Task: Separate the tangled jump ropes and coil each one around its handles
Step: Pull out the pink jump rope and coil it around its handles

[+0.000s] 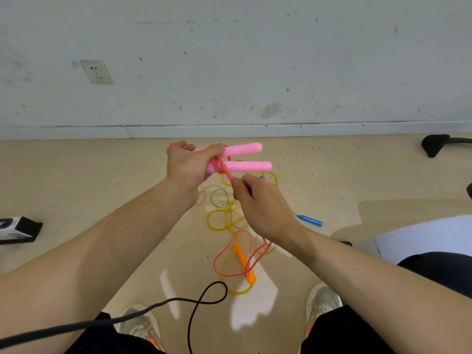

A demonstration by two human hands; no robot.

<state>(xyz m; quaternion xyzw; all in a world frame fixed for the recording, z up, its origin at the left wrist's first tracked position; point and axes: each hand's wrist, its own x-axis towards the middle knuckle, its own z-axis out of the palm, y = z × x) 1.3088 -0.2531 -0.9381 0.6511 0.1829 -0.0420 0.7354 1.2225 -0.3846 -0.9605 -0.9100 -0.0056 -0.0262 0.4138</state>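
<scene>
In the head view, the left hand (186,164) is gripping both pink handles (250,166) side by side, their long axis running left to right. The right hand (258,200), just nearer, is pinching the pink cord (225,169) leaving the wraps. The slack is lying on the floor (102,187) across the yellow rope (217,221).
</scene>
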